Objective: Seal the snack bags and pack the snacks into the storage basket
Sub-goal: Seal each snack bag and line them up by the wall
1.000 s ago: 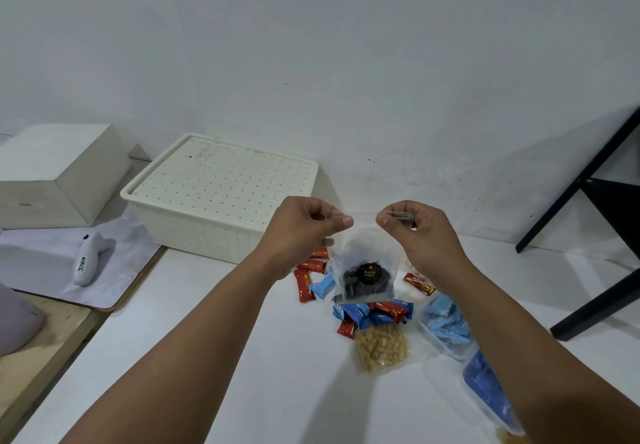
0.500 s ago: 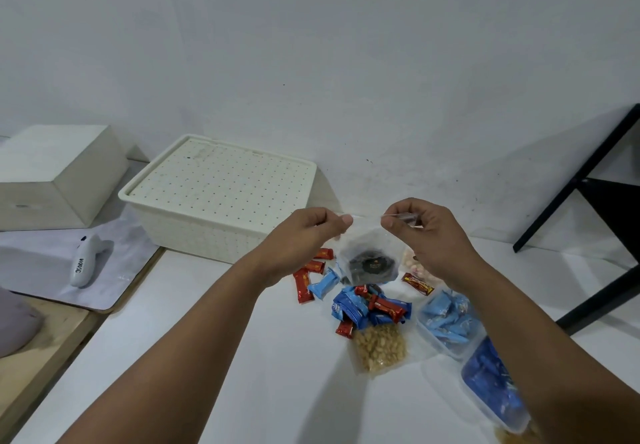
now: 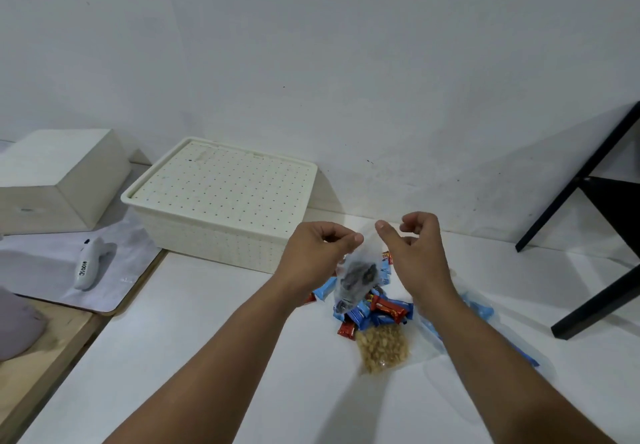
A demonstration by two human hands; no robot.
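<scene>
A small clear bag of dark snacks [image 3: 356,279] hangs tilted above the snack pile. My left hand [image 3: 320,249] pinches its top corner between thumb and fingers. My right hand [image 3: 412,249] hovers just right of the bag's top edge with thumb and curled fingers apart, holding nothing. Under the bag lie red and blue wrapped snacks [image 3: 377,312] and a clear bag of peanuts [image 3: 382,348]. Bags of blue snacks [image 3: 481,308] sit partly hidden behind my right forearm. The cream storage basket [image 3: 207,239], with its perforated lid on, stands at the back left of the white table.
A white handheld sealer [image 3: 89,267] lies on a grey mat [image 3: 41,270] at the left, beside a pale wooden box [image 3: 52,180]. A black frame [image 3: 588,197] stands at the right. The wall runs close behind the basket.
My right hand has let go of the bag's top edge and drawn slightly away. The bag now dangles tilted from my left hand alone, lower over the pile.
</scene>
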